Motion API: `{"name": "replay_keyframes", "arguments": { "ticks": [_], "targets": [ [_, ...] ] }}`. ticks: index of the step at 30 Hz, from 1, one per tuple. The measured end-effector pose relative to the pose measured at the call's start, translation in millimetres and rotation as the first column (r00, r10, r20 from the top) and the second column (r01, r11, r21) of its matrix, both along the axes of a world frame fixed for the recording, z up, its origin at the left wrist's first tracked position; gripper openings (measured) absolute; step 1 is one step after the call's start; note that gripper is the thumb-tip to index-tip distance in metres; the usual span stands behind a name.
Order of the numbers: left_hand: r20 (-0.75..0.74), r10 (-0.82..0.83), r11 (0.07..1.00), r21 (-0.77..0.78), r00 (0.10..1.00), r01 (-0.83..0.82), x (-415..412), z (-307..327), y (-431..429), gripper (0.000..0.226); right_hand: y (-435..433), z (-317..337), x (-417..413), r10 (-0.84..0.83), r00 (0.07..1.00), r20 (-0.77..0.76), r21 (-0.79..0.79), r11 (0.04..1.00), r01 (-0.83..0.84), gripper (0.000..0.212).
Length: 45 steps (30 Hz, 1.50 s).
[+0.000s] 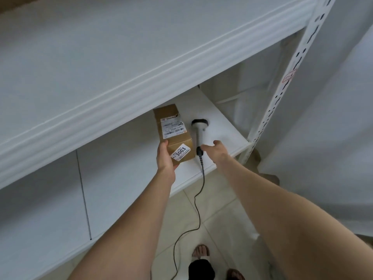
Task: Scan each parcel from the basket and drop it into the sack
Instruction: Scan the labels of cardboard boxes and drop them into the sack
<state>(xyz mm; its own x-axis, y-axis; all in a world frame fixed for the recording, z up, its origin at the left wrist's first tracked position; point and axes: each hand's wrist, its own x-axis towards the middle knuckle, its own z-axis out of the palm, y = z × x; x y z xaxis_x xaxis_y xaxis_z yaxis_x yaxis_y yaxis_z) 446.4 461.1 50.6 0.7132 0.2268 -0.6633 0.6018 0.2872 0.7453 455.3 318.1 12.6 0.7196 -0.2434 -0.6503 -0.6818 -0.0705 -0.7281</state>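
A brown cardboard parcel (173,130) with a white shipping label and a "3003" sticker is on the lower white shelf (121,168). My left hand (165,158) grips its near end, thumb on the left side. To the right of the parcel a white handheld scanner (199,130) with a dark handle base lies on the shelf. My right hand (216,150) is at the handle's near end, fingers extended and touching or just short of it. Neither basket nor sack is in view.
The scanner's black cable (198,209) runs off the shelf edge down to the tiled floor (222,209). An upper white shelf (121,67) overhangs closely. A perforated white upright (282,93) stands on the right beside white sheeting. My feet show below.
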Motion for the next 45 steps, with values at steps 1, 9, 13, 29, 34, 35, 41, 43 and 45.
{"name": "replay_keyframes", "arguments": {
  "ticks": [1,9,13,29,34,35,41,43,45],
  "targets": [
    [0.006,0.0,1.0,-0.002,1.0,0.0,8,-9,2,0.036,3,-9,9,-0.008,1.0,0.001,0.001,1.0,0.008,0.071],
    [0.076,0.011,0.999,-0.04,0.997,-0.008,57,-69,3,0.034,21,-73,73,0.001,1.0,0.003,-0.082,0.997,0.0,0.063],
    [0.091,-0.012,1.0,-0.011,0.996,0.013,69,-85,4,0.039,27,-92,91,0.012,1.0,0.002,-0.113,0.993,-0.012,0.047],
    [-0.118,-0.219,0.976,-0.019,0.969,0.219,-4,43,-37,0.036,-47,40,-30,-0.382,0.921,-0.074,0.235,0.891,0.389,0.014],
    [-0.171,-0.296,0.955,-0.032,0.94,0.294,-46,114,-60,0.03,-68,107,-91,-0.407,0.913,0.001,0.26,0.882,0.393,0.016],
    [-0.182,-0.321,0.946,-0.03,0.929,0.321,-54,127,-63,0.031,-71,119,-102,-0.41,0.912,0.025,0.264,0.883,0.389,0.017],
    [-0.182,-0.425,0.904,-0.039,0.887,0.425,-103,191,-70,0.036,-81,187,-165,-0.37,0.915,0.158,0.186,0.922,0.34,0.016],
    [-0.166,-0.444,0.895,-0.032,0.88,0.446,-121,209,-69,0.037,-79,210,-188,-0.397,0.9,0.179,0.224,0.907,0.356,0.012],
    [-0.154,-0.465,0.884,-0.026,0.872,0.467,-140,221,-67,0.038,-74,230,-213,-0.408,0.889,0.21,0.244,0.902,0.357,0.012]
  ]
}}
